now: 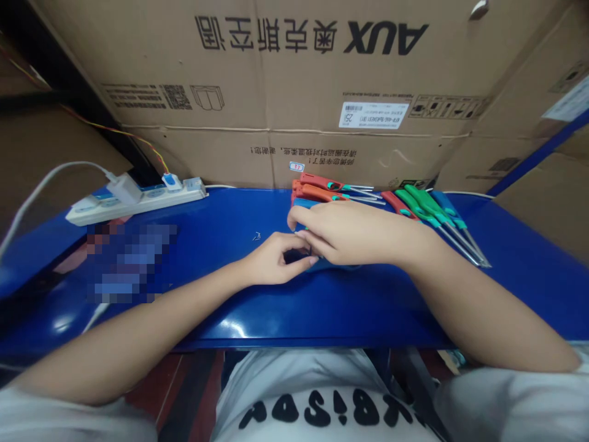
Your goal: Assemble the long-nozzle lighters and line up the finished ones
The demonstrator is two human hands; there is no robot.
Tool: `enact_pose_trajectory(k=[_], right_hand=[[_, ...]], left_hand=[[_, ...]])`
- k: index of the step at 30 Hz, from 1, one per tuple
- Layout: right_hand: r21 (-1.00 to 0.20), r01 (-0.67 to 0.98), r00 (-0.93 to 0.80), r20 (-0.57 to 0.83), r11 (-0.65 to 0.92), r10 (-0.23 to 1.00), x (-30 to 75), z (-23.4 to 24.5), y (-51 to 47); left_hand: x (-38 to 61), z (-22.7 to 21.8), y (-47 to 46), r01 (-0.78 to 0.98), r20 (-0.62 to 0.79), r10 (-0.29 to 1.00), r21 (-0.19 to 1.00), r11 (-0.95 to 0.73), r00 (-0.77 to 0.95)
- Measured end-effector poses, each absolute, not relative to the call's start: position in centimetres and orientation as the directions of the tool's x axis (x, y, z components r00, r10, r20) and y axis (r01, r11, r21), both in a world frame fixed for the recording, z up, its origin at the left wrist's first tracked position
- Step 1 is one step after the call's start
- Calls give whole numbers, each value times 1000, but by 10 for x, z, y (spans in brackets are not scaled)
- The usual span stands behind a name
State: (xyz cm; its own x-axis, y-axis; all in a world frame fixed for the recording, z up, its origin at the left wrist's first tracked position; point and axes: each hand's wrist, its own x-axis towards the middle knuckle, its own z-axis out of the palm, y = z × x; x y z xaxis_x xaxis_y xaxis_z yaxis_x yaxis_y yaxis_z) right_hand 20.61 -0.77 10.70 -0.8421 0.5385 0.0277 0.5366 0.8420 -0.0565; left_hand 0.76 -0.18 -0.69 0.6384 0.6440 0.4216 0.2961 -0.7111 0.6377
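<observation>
Nearest, at the bottom edge of the frame, a pale shirt (317, 393) with dark lettering is cut off, as are both sleeves. Above it, at the centre of the picture, the left hand (276, 259) and right hand (343, 230) meet over the tabletop (285, 313). The left thumb and forefinger curve round a gap toward the right hand's bunched fingers; what the tips pinch, if anything, I cannot tell, because knuckles cover it. A bluish object (329, 266) peeps out below the right hand, mid-frame; its outline and ends are hidden. Probably it is light, stiff plastic, rather smooth and slippery, best gripped round its broad middle, with any small parts pinched gently.

Just left of the hands lie tiny metal bits (256, 236), too small to identify; they look light and easy to scatter. Beyond the hands, red and orange lighters (324, 191) sit close together, partly blocked by the right hand. Right of centre, green lighters (426, 205) lie beside others with red and blue handles, their slim metal tubes slanting down-right; the handle seems the safer hold. At left, a pixelated patch (131, 264) conceals something, with a white power strip (142, 202) behind it. Farthest, printed cardboard (276, 80) runs off the top edge.
</observation>
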Motion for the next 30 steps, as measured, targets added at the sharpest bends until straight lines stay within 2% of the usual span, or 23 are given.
enact_pose_trajectory(k=[4,9,19,24,30], right_hand=[[25,549,-836,40,835,548,207,110,-8],[113,634,-773,63,765,631,204,113,-9],[94,655,-755,33,750,655,205,117,-9],[103,654,-756,53,749,653,207,119,-9],[135,661,-746,4,739,666,206,117,-5]], left_hand=[[6,-4,2,258,451,664,676,-691,597],[5,-3,5,256,480,666,666,-700,571],[6,-2,2,232,499,654,665,-710,568],[11,-2,1,237,472,712,721,-651,520],[16,1,-3,285,463,743,720,-633,483]])
